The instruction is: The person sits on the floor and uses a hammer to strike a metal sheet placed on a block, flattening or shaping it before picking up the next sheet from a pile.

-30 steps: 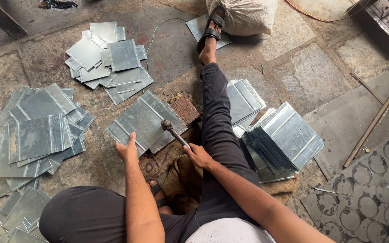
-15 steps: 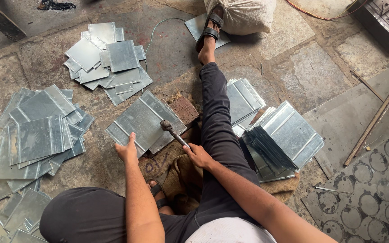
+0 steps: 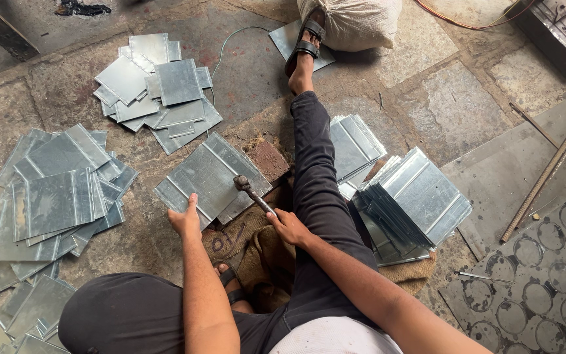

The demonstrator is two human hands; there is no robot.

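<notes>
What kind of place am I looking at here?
Probably a small sheet-metal workshop with work done on the floor: stacks of cut metal sheets lie on stone paving, the right hand holds a hammer, and a punched scrap sheet lies nearby.

One hammer (image 3: 251, 192) is seen, and two hands: a left hand (image 3: 185, 220) and a right hand (image 3: 289, 227). Four loose heaps of sheet-metal pieces are counted: a far heap (image 3: 158, 88), a left heap (image 3: 47, 203), a right stack (image 3: 414, 200) and a smaller stack (image 3: 352, 147) beside the leg. One ribbed sheet (image 3: 207, 177) is laid apart. Two sandals (image 3: 306, 39) are worn, one sack (image 3: 355, 19) is seen, and two long rods (image 3: 548, 167) are counted.
</notes>
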